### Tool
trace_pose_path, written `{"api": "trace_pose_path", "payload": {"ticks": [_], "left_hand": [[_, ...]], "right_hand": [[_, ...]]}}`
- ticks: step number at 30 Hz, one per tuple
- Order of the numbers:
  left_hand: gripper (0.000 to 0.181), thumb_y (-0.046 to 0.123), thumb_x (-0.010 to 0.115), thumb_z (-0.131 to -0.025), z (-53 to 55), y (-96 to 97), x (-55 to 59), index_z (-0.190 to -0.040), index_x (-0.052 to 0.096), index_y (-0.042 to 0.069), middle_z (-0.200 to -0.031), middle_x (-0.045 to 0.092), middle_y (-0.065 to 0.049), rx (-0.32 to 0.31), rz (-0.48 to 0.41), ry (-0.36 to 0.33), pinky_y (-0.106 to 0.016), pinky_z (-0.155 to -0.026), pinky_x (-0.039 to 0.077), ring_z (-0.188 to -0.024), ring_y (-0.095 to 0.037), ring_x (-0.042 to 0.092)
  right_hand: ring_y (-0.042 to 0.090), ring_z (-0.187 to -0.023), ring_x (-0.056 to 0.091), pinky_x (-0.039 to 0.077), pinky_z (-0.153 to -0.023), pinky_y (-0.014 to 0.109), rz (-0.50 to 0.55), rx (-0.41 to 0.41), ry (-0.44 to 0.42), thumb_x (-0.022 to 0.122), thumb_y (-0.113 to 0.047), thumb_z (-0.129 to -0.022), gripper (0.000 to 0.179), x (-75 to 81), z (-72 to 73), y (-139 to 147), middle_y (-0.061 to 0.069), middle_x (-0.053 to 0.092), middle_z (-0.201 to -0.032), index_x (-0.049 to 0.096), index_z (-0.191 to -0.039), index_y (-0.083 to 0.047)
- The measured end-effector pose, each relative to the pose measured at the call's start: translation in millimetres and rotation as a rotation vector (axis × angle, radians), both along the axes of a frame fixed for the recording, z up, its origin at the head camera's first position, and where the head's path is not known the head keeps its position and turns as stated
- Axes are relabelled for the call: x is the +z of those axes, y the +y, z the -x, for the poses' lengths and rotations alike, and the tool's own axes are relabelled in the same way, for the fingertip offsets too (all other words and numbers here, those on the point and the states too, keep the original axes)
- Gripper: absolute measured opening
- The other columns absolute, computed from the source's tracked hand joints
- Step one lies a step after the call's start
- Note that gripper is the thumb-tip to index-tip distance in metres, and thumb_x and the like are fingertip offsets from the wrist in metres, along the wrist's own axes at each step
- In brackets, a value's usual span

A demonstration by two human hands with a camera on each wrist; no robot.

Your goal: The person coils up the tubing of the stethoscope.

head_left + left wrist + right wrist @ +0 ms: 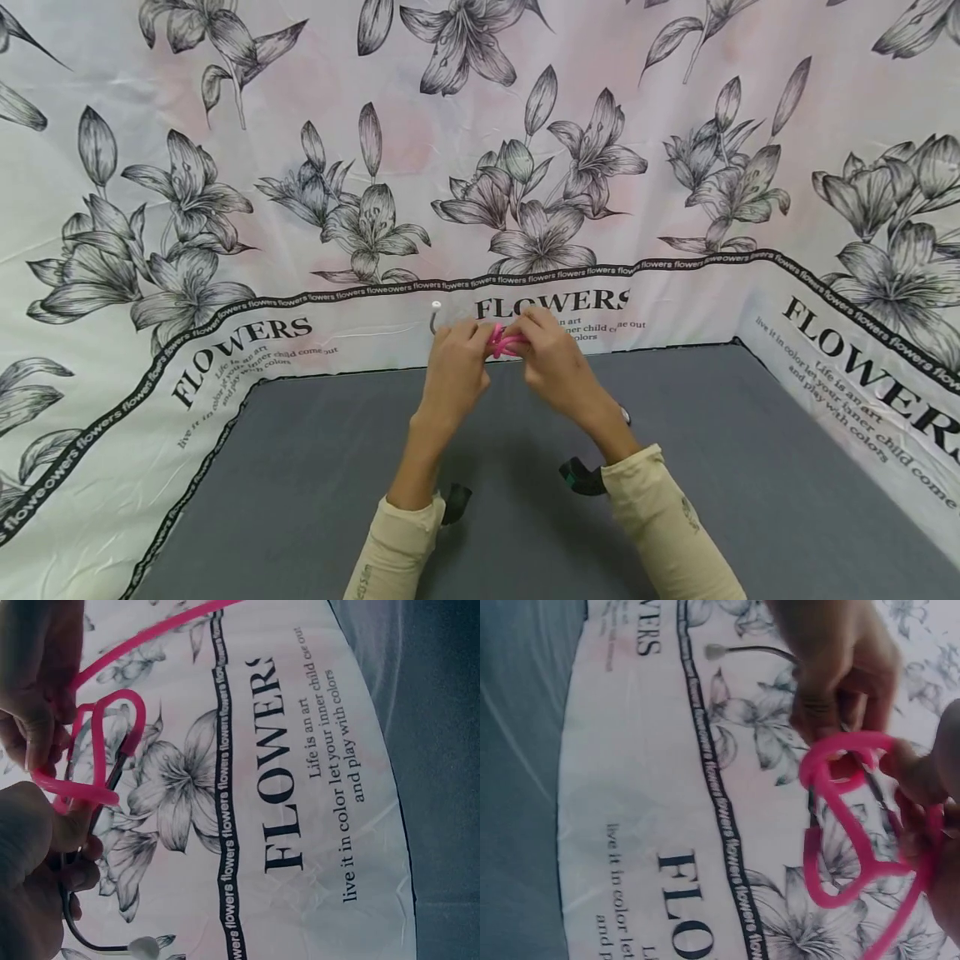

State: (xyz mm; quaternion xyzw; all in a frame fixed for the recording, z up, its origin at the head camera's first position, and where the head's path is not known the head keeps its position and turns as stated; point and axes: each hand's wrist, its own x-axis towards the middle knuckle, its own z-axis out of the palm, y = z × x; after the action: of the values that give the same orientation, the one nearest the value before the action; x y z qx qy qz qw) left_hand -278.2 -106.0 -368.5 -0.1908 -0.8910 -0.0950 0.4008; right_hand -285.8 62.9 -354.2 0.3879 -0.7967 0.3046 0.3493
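Both hands hold up a stethoscope with pink tubing (pixel 507 342) in front of the back cloth. My left hand (pixel 456 367) grips its metal ear tubes (pixel 96 946), and a pale ear tip (pixel 715 652) sticks out past that hand. My right hand (pixel 557 362) pinches the pink tube near the fork (pixel 874 868). One turn of tubing (pixel 79 790) crosses over the ear tubes beside the left fingers. From the right hand a length of tube (pixel 161 630) runs off out of the left wrist view. Fingers hide part of the loop.
A grey table top (pixel 337 467) lies below the raised hands. White cloth with flower prints (pixel 390 333) stands behind and at both sides. Dark wrist-worn pieces (pixel 583 477) show near both sleeves, and a small round pale thing (pixel 626 414) shows beside the right wrist.
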Motion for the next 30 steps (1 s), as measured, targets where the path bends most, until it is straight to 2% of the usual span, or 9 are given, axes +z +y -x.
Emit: {"api": "trace_pose_path", "payload": {"ticks": [3, 6, 11, 14, 18, 22, 25, 30], "left_hand": [[0.03, 0.005, 0.084, -0.081, -2.4, 1.3, 1.9, -0.109, 0.074, 0.011, -0.091, 0.07, -0.005, -0.007, 0.018, -0.024, -0.037, -0.08, 0.046, -0.086, -0.024, 0.068], [0.026, 0.006, 0.082, -0.086, -4.5, 1.6, 4.1, -0.11, 0.073, 0.01, -0.092, 0.071, -0.004, -0.018, 0.062, -0.069, -0.037, -0.084, 0.048, -0.09, -0.022, 0.067], [0.034, 0.001, 0.07, -0.092, -7.4, 2.3, 6.5, -0.125, 0.068, 0.009, -0.109, 0.072, -0.005, -0.058, 0.122, -0.207, -0.037, -0.093, 0.049, -0.104, -0.021, 0.067], [0.033, 0.005, 0.059, -0.098, -8.6, 3.2, 6.1, -0.13, 0.065, 0.006, -0.114, 0.07, -0.007, -0.092, 0.108, -0.268, -0.039, -0.094, 0.048, -0.107, -0.023, 0.065], [0.03, 0.025, 0.049, -0.106, -9.8, 3.5, 4.9, -0.122, 0.067, 0.007, -0.109, 0.069, -0.007, -0.12, 0.076, -0.258, -0.04, -0.095, 0.048, -0.104, -0.024, 0.063], [0.032, 0.036, 0.05, -0.11, -9.5, 3.4, 3.5, -0.115, 0.067, 0.01, -0.104, 0.07, -0.005, -0.108, 0.085, -0.219, -0.038, -0.093, 0.048, -0.101, -0.022, 0.065], [0.025, 0.031, 0.054, -0.109, -9.6, 2.5, 3.6, -0.11, 0.067, 0.01, -0.101, 0.07, -0.005, -0.087, 0.122, -0.193, -0.037, -0.088, 0.047, -0.099, -0.022, 0.065], [0.019, 0.023, 0.054, -0.107, -8.2, 0.8, 4.7, -0.099, 0.065, 0.01, -0.093, 0.068, -0.003, -0.089, 0.148, -0.175, -0.034, -0.082, 0.044, -0.091, -0.02, 0.062]], "right_hand": [[0.033, -0.1, 0.055, 0.052, -0.085, 0.041, 0.1, -0.035, 0.023, 0.076, 0.005, -0.088, 0.005, -2.7, 5.1, -2.0, 0.019, 0.056, -0.105, 0.071, -0.091, 0.004], [0.038, -0.103, 0.056, 0.053, -0.087, 0.045, 0.148, -0.082, 0.033, 0.077, 0.004, -0.087, 0.006, -4.5, 7.6, -3.2, 0.022, 0.06, -0.109, 0.071, -0.09, 0.004], [0.036, -0.095, 0.057, 0.053, -0.083, 0.045, 0.156, -0.168, -0.006, 0.075, 0.004, -0.086, 0.008, -4.5, 8.1, -2.4, 0.019, 0.071, -0.097, 0.069, -0.091, 0.002], [0.035, -0.092, 0.056, 0.053, -0.08, 0.044, 0.153, -0.202, -0.009, 0.076, 0.005, -0.086, 0.009, -4.1, 7.1, -1.6, 0.018, 0.071, -0.092, 0.069, -0.091, 0.001], [0.034, -0.091, 0.057, 0.054, -0.077, 0.043, 0.153, -0.21, 0.002, 0.077, 0.004, -0.086, 0.008, -3.6, 5.9, -2.5, 0.016, 0.072, -0.089, 0.071, -0.091, 0.002], [0.033, -0.086, 0.059, 0.052, -0.076, 0.042, 0.149, -0.19, 0.003, 0.078, 0.001, -0.087, 0.006, -3.6, 6.6, -2.1, 0.015, 0.072, -0.088, 0.075, -0.092, 0.002], [0.031, -0.081, 0.061, 0.051, -0.075, 0.041, 0.143, -0.162, -0.01, 0.08, -0.001, -0.087, 0.008, -4.4, 8.5, 1.0, 0.015, 0.075, -0.088, 0.077, -0.094, 0.001], [0.026, -0.071, 0.065, 0.051, -0.066, 0.037, 0.147, -0.129, -0.007, 0.087, -0.005, -0.082, 0.019, -2.4, 13.1, 10.6, 0.014, 0.078, -0.089, 0.079, -0.099, -0.001]]}}
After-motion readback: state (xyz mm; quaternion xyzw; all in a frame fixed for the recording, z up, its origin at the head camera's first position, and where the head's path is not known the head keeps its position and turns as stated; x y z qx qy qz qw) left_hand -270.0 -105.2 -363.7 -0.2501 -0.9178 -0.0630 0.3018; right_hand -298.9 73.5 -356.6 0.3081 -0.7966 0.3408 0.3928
